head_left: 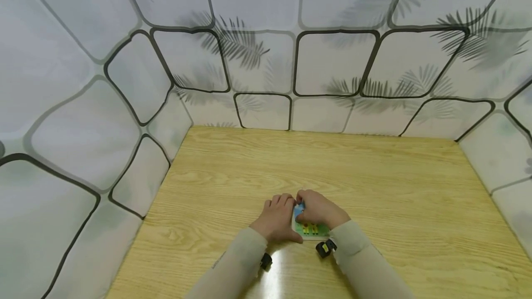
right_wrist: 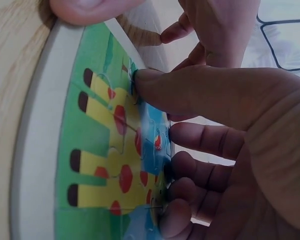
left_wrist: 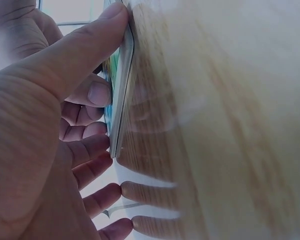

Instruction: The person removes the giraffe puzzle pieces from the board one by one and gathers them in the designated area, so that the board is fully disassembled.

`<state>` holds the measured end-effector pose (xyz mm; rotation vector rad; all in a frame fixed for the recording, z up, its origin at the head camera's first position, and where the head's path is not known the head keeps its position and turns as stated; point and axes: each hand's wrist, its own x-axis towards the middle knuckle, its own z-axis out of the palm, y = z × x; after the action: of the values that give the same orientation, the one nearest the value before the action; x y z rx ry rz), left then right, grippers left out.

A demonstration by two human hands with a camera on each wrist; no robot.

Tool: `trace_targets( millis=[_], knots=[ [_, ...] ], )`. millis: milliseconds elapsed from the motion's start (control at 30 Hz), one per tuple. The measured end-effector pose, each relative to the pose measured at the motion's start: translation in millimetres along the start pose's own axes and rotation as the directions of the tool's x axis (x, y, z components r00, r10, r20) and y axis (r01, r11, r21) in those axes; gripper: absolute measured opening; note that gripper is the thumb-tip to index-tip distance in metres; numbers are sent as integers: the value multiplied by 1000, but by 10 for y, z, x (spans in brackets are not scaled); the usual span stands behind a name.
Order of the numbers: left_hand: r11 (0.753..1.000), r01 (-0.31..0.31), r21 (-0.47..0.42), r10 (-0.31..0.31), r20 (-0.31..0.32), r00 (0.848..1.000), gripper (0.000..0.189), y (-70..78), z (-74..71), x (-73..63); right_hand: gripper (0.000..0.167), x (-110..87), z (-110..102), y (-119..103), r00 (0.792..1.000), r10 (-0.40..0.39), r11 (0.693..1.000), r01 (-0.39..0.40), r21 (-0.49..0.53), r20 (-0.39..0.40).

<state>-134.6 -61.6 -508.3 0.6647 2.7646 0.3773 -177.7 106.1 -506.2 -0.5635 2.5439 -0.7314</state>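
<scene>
Left hand point(head_left: 275, 219) wide against the giraffe jigsaw point(head_left: 311, 230) at nine o'clock, right hand point(head_left: 319, 208), grip unclear, and uneven pressing could pop pieces point(right_wrist: 126, 179)

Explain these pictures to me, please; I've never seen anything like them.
You're looking at a person's bare left hand and right hand, not a machine. The wide picture comes from a camera worn on the head; the close-ups come from small black cameras on the wrists. On the wood-grained table lies a thin giraffe puzzle. The left hand rests against its edge. The right hand reaches over it, thumb touching the picture; whether it pinches a loose piece, I can't tell.
</scene>
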Motion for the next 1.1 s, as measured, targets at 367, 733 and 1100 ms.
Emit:
trace_targets(
  millis=[367, 733, 1100],
  knots=[
    [1000, 0, -3, 0, 14, 1000, 101, -2, 7, 58, 32, 9, -23, 0, 1000, 2, 1000, -2, 1, -3],
    [999, 41, -26, -39, 80, 996, 93, 18, -16, 126, 31, -24, 2, 29, 999, -34, 997, 34, 67, 6],
    [997, 54, -62, -49, 86, 995, 93, 15, -15, 119, 29, -32, -7, 22, 999, -30, 999, 31, 39, -25]
  ],
)
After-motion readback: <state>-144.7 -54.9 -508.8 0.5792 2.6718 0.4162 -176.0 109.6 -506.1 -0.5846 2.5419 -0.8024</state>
